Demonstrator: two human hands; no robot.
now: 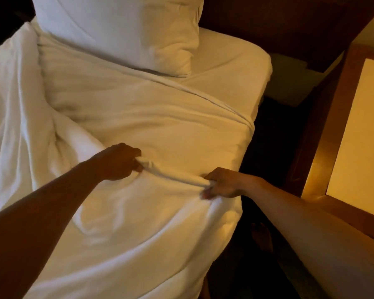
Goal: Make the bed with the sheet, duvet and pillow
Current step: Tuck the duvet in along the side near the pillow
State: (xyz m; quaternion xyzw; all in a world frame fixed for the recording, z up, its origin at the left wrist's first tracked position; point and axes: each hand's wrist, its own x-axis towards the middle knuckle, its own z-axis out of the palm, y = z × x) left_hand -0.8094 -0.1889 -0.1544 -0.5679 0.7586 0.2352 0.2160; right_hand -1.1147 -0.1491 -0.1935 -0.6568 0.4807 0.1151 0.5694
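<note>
This is a bedroom, dimly lit in warm yellow light. A bed [235,67] with a white sheet carries a rumpled white duvet [138,117] and a pillow [117,31] at its head, and a wooden table [341,134] stands just beside it.

A white duvet [151,117] is lying rumpled across the bed, its top edge running slantwise below the pillow [117,33], with a bunched ridge rising across its middle. The plump white pillow is sitting at the head end. A smooth white sheet [231,67] is showing bare at the bed's right corner
</note>
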